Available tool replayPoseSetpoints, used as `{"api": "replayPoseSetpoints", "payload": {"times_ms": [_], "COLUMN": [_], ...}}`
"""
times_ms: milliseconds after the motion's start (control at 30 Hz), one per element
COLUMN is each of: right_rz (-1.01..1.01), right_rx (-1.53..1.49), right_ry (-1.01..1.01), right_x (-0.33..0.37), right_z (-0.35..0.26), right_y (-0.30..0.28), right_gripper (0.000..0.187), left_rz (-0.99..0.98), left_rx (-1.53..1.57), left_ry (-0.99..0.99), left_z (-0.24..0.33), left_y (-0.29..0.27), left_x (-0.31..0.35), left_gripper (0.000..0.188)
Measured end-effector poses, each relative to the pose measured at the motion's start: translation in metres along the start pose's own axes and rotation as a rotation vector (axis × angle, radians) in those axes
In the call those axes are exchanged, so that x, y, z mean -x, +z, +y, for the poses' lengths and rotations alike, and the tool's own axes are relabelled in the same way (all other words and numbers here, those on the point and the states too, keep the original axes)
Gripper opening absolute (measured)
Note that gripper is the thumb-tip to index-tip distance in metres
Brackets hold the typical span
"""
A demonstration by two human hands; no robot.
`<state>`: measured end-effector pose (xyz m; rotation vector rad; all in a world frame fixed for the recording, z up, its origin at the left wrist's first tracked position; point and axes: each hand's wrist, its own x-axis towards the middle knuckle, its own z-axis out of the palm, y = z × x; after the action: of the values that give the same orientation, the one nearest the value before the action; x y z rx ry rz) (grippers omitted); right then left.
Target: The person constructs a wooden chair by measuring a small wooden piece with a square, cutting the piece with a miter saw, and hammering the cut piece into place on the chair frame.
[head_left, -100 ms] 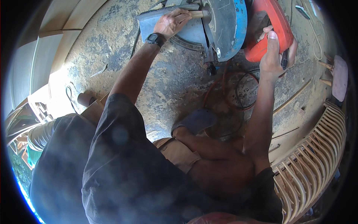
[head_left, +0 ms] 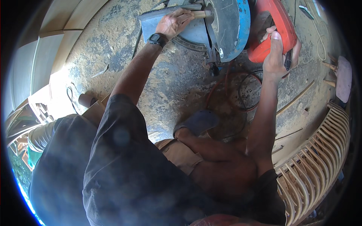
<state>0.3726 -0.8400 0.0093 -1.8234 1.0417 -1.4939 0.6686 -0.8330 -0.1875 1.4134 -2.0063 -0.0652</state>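
A miter saw [head_left: 227, 28] with a grey and blue blade guard stands on the floor at the top of the view. My left hand [head_left: 174, 24], with a black watch at the wrist, is closed over a short wooden strip [head_left: 201, 14] and presses it along the fence on the saw's metal table [head_left: 151, 33]. The strip's right end reaches the blade guard; the blade is hidden. My right hand [head_left: 277, 60] wraps round the saw's red handle [head_left: 259, 52], thumb on top. A small black piece [head_left: 288, 59] shows beside the palm; I cannot tell what it is.
Red and black hoses or cords [head_left: 247, 107] coil on the dusty concrete floor. Curved wooden slats [head_left: 316, 165] stand in a row at right, and pale panels [head_left: 47, 56] lean at upper left. My foot in a dark shoe [head_left: 200, 122] rests below the saw.
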Motion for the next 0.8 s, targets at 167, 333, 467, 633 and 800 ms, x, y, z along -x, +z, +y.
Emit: {"api": "replayPoseSetpoints", "payload": {"times_ms": [167, 333, 467, 633, 800], "right_rz": [0.002, -0.001, -0.004, 0.0, -0.004], "right_rx": [0.016, 0.014, 0.006, -0.018, 0.036], "right_ry": [-0.016, -0.01, -0.014, -0.031, 0.179], "right_x": [0.0, 0.001, 0.002, -0.004, -0.053], "right_z": [0.001, 0.003, 0.005, 0.002, -0.04], "right_y": [-0.001, -0.001, -0.002, 0.0, 0.021], "right_gripper": [0.025, 0.025, 0.026, 0.023, 0.019], "left_rz": [-0.007, 0.004, 0.0, 0.012, 0.012], "left_rx": [-0.008, 0.003, 0.007, 0.0, -0.01], "left_ry": [-0.006, -0.003, -0.009, -0.013, -0.03], "left_z": [0.001, -0.001, 0.0, 0.001, 0.0], "left_y": [0.0, 0.001, 0.002, 0.002, -0.002], "left_x": [0.0, 0.0, 0.0, 0.001, 0.005], "left_gripper": [0.019, 0.018, 0.018, 0.017, 0.014]}}
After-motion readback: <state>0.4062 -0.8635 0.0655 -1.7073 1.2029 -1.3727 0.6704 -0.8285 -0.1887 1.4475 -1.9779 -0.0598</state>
